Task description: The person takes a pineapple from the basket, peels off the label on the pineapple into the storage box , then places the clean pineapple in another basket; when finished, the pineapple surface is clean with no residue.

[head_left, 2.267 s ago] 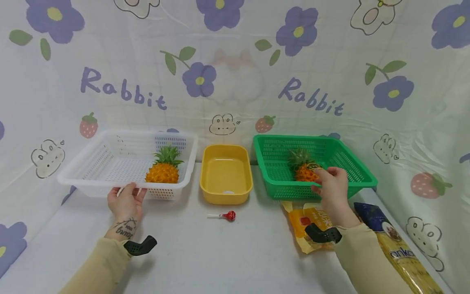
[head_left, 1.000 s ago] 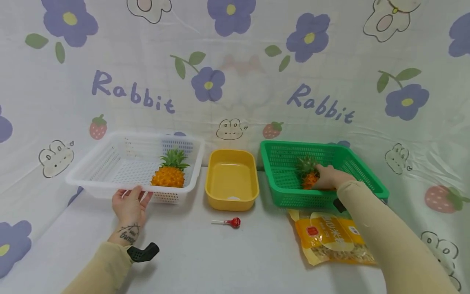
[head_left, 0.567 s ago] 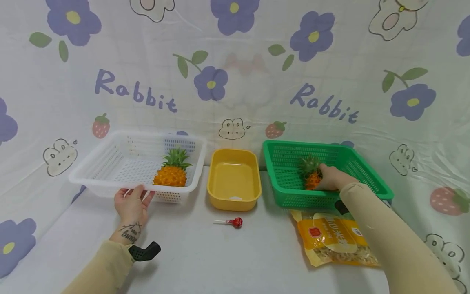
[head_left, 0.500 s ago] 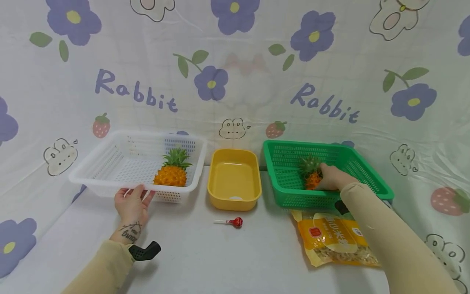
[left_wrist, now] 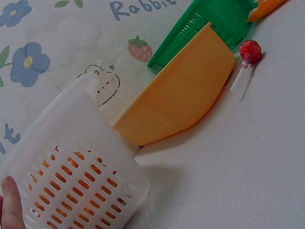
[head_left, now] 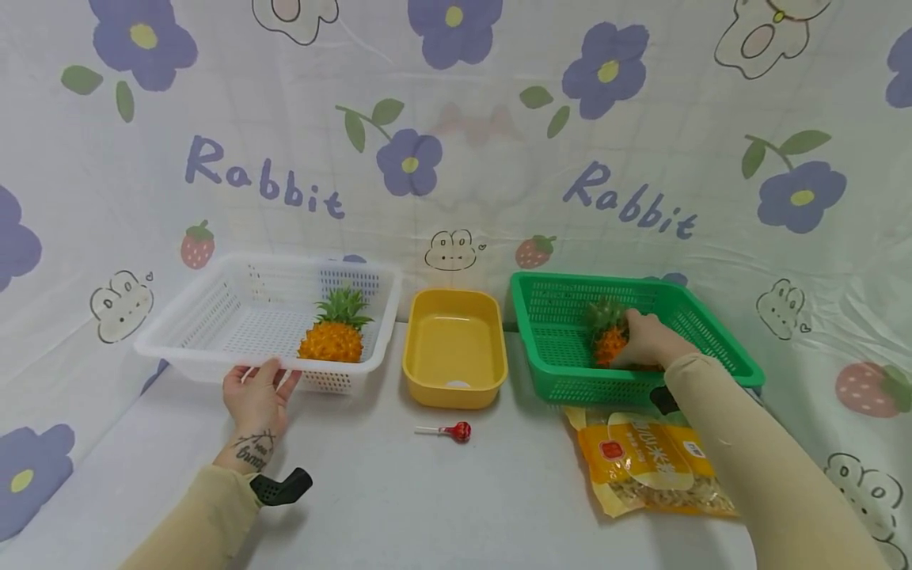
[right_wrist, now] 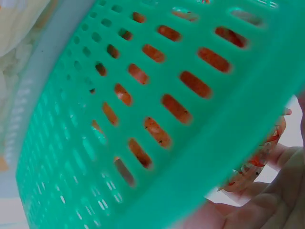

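My right hand [head_left: 644, 339] reaches into the green basket [head_left: 563, 384] and grips a small orange pineapple [head_left: 608, 340] on the basket floor. In the right wrist view the green basket wall [right_wrist: 143, 119] fills the frame, with my right hand's fingers [right_wrist: 267, 210] and a bit of the pineapple [right_wrist: 259, 160] at the lower right. My left hand [head_left: 258, 388] holds the front rim of the white basket [head_left: 214, 356], which contains a second pineapple [head_left: 333, 336]. A fingertip [left_wrist: 10, 202] lies against the white basket [left_wrist: 81, 176] in the left wrist view.
A yellow tub [head_left: 454, 380] stands between the two baskets. A red lollipop [head_left: 456, 431] lies on the table in front of it. A yellow snack bag [head_left: 641, 467] lies in front of the green basket. A flowered cloth backdrop rises behind everything.
My right hand went from the green basket's front rim down inside it and closed round the pineapple, which has shifted slightly. My left hand has stayed on the white basket.
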Motion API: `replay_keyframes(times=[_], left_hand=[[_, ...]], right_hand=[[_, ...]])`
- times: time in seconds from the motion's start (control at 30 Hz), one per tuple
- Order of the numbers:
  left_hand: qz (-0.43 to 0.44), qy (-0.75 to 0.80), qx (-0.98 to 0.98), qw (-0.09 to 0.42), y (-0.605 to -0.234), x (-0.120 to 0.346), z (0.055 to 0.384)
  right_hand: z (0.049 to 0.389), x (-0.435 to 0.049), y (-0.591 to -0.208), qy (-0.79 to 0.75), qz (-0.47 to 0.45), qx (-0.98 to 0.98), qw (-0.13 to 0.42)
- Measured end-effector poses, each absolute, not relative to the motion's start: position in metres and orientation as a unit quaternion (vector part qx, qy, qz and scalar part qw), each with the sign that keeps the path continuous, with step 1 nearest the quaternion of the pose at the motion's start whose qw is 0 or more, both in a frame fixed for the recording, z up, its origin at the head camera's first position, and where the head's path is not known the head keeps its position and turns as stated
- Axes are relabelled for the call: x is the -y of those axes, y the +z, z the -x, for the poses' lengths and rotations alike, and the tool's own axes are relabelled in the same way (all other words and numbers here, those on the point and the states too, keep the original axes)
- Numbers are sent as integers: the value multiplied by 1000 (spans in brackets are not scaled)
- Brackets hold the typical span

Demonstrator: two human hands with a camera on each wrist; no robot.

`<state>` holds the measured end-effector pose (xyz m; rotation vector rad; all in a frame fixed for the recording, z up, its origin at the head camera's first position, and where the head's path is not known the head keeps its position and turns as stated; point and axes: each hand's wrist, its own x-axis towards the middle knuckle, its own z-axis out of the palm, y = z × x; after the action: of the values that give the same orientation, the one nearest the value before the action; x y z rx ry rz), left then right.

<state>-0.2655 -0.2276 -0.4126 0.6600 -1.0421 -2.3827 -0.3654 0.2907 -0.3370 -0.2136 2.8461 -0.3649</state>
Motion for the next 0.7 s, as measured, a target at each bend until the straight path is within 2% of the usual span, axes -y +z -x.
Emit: replay_keyframes(times=[0.43,0.7], left_hand=[[-233,-865,382,226,-414,228,262],[-237,-864,383,227,-412,227,265]], right_hand=[[364,-272,-291,-203,60,-969,126],[355,-240,-252,-217,97,-966,106]])
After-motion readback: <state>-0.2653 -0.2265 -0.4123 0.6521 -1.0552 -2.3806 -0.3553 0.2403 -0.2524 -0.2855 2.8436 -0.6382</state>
